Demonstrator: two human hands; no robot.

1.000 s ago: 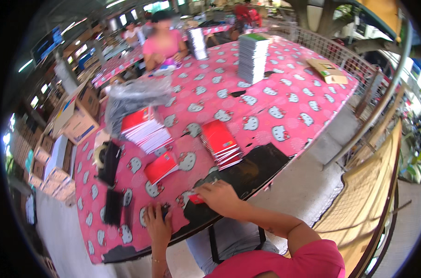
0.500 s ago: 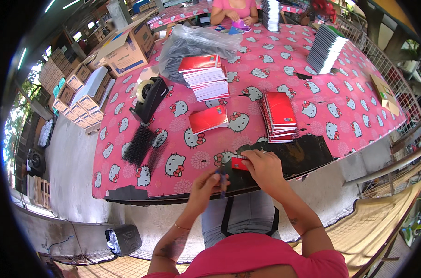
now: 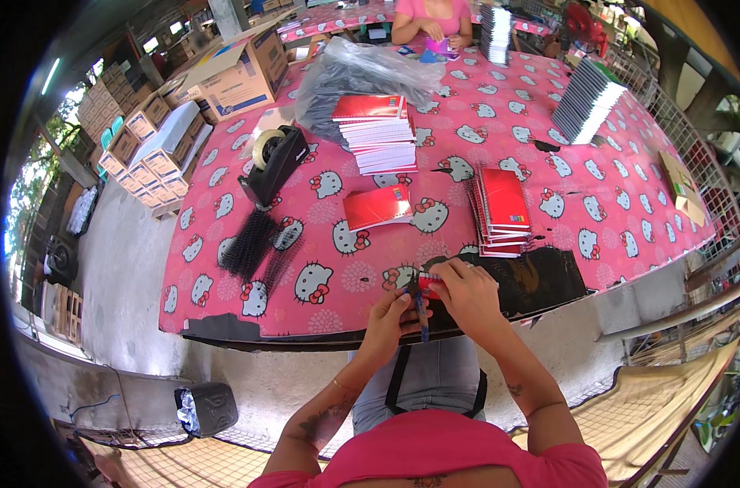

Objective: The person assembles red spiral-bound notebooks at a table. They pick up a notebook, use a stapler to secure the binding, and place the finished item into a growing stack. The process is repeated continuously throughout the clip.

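Note:
At the table's front edge my left hand [image 3: 390,320] is closed on pliers [image 3: 423,313] with dark jaws and blue handles. The jaws point away from me and meet the end of a small red notebook [image 3: 427,285]. My right hand [image 3: 469,294] grips that notebook and covers most of it against a black patch [image 3: 541,281] of the tabletop. Just beyond, one red notebook [image 3: 378,208] lies alone. To its right is a stack of red spiral notebooks [image 3: 502,203]; behind stands a taller pile of red-covered notebooks [image 3: 375,134].
Black binding coils [image 3: 250,244] lie left of a tape dispenser [image 3: 276,167] on the pink table cover [image 3: 329,313]. A grey plastic bag [image 3: 362,73] and a carton [image 3: 244,77] stand behind. Dark notebooks [image 3: 588,102] are stacked far right. Another person [image 3: 432,24] works across the table.
My left hand has moved right and forward, bringing the pliers up to the notebook's end. My right hand still holds the notebook. The view has shifted slightly.

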